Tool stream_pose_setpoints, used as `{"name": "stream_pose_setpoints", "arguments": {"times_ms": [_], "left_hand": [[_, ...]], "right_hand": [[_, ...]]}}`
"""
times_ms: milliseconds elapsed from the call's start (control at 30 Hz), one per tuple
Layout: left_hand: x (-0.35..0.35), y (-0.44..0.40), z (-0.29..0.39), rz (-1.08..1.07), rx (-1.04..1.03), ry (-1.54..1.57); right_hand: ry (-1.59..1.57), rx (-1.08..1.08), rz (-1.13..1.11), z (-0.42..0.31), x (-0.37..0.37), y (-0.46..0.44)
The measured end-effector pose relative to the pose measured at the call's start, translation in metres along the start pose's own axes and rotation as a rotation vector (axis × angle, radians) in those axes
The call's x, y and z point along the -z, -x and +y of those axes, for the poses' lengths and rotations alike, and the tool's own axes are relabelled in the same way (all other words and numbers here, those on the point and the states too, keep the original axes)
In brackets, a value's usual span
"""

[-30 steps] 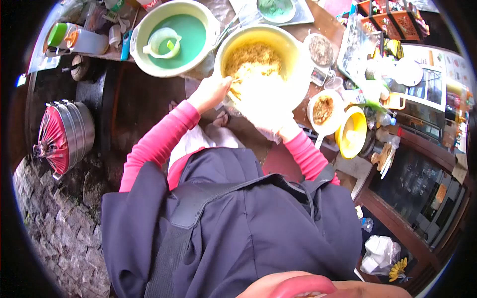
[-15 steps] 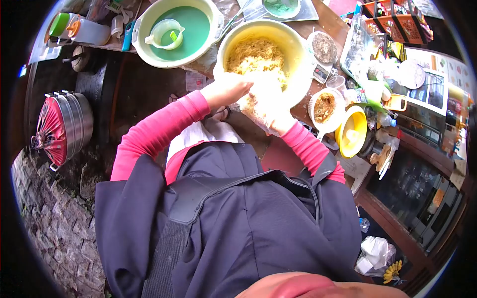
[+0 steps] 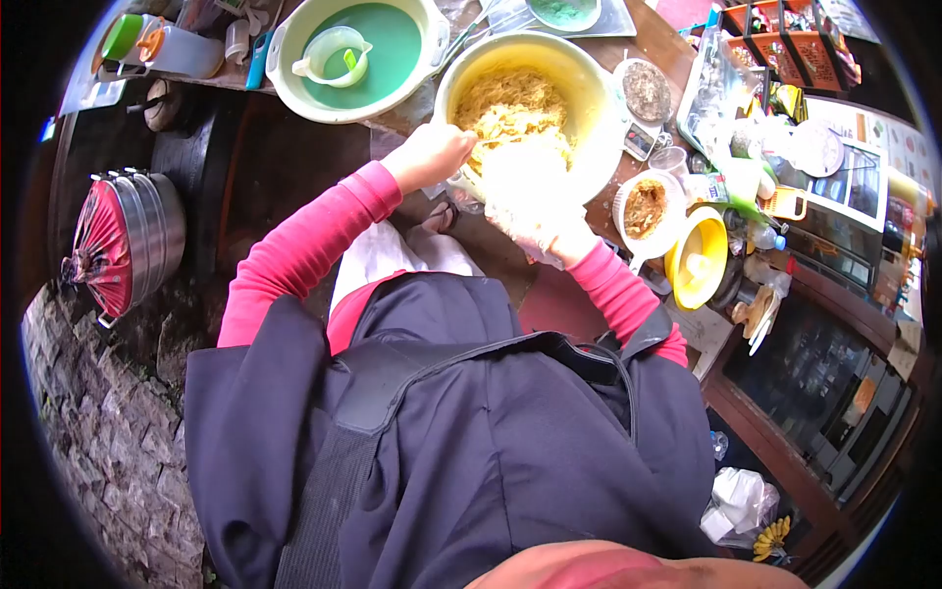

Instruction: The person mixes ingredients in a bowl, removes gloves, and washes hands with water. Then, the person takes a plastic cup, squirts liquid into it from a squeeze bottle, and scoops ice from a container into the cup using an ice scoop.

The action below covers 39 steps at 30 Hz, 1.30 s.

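Note:
A large cream basin (image 3: 596,118) holds a yellowish shredded mixture (image 3: 520,106). At its near-left rim is my left hand (image 3: 432,157), fingers curled closed over the edge. My right hand (image 3: 535,221) is at the basin's near side, loosely covered by what looks like a crinkled clear plastic glove. Bright glare washes out its fingers and the front of the basin, so their shape and any contents are hidden.
Left of the basin stands a tub of green liquid (image 3: 402,44) with a measuring jug (image 3: 336,56) in it. To the right are a kitchen scale (image 3: 640,140) bearing a container, a white strainer (image 3: 648,209) and a yellow bowl (image 3: 700,260). A steamer pot (image 3: 147,236) is far left.
My left hand has moved away from my right hand, to the left and up onto the basin's rim. My right hand has shifted slightly toward the right. The view has shifted a little.

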State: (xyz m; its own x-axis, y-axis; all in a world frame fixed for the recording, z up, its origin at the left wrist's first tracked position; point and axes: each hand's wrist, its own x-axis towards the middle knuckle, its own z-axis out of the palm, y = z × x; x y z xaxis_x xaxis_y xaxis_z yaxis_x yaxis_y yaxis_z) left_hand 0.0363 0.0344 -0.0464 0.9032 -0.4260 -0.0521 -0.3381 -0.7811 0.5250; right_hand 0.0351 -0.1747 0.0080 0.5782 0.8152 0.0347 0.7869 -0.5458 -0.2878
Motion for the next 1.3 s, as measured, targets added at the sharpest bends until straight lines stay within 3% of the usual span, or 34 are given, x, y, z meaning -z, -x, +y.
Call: {"name": "stream_pose_setpoints", "arguments": {"times_ms": [67,133,167,367,400,433,500,533,633,767,833,867,933,1067,1167,1233,1267,1300], "left_hand": [[0.005,0.0,0.008,0.01,0.03,0.016],[0.002,0.001,0.019,0.085,-0.171,0.118],[0.0,0.0,0.023,0.082,-0.172,0.122],[-0.006,-0.001,0.035,0.093,-0.25,-0.097],[-0.027,0.003,0.02,0.29,-0.502,-0.274],[-0.029,0.002,0.018,0.186,-0.349,-0.121],[-0.022,-0.007,0.015,0.108,-0.321,-0.258],[-0.019,-0.008,0.015,0.111,-0.346,-0.355],[-0.014,-0.012,0.006,-0.02,-0.197,-0.15],[-0.021,-0.014,-0.019,0.032,-0.176,-0.04],[-0.007,-0.01,-0.022,0.037,-0.095,-0.035],[0.0,-0.01,-0.023,0.039,-0.018,-0.028],[0.012,-0.011,-0.014,0.07,-0.014,-0.002],[0.024,-0.007,-0.001,0.116,-0.041,0.081],[0.021,0.002,-0.008,0.179,-0.04,0.122],[0.024,0.008,-0.007,0.152,-0.013,0.122],[0.024,0.011,-0.005,0.126,0.015,0.12],[0.022,0.014,-0.004,0.128,0.017,0.123]], "right_hand": [[-0.028,-0.015,0.068,0.004,-0.006,0.004],[-0.029,-0.03,0.074,0.008,-0.015,0.008],[0.0,-0.035,0.046,0.011,-0.024,0.01],[0.617,0.047,-0.347,0.034,-0.085,0.034],[0.591,0.048,-0.374,0.019,-0.08,0.045],[0.316,0.002,-0.237,0.013,-0.057,0.032],[-0.223,-0.073,0.046,0.009,-0.019,0.007],[-0.252,-0.071,0.079,0.012,-0.024,0.007],[-0.137,-0.044,0.02,0.007,-0.014,0.001],[-0.162,-0.118,-0.121,0.001,0.001,-0.006],[0.085,0.058,0.098,0.005,0.003,0.002],[0.085,0.062,0.096,0.007,0.003,0.005],[-0.067,-0.073,0.005,0.012,0.003,0.011],[-0.094,-0.092,-0.128,0.02,0.015,0.023],[-0.072,-0.139,-0.373,0.032,0.028,0.03],[-0.053,-0.06,-0.278,0.048,0.027,0.038],[-0.013,0.145,0.038,0.075,-0.005,0.054],[-0.013,0.147,0.033,0.079,-0.003,0.057]]}}
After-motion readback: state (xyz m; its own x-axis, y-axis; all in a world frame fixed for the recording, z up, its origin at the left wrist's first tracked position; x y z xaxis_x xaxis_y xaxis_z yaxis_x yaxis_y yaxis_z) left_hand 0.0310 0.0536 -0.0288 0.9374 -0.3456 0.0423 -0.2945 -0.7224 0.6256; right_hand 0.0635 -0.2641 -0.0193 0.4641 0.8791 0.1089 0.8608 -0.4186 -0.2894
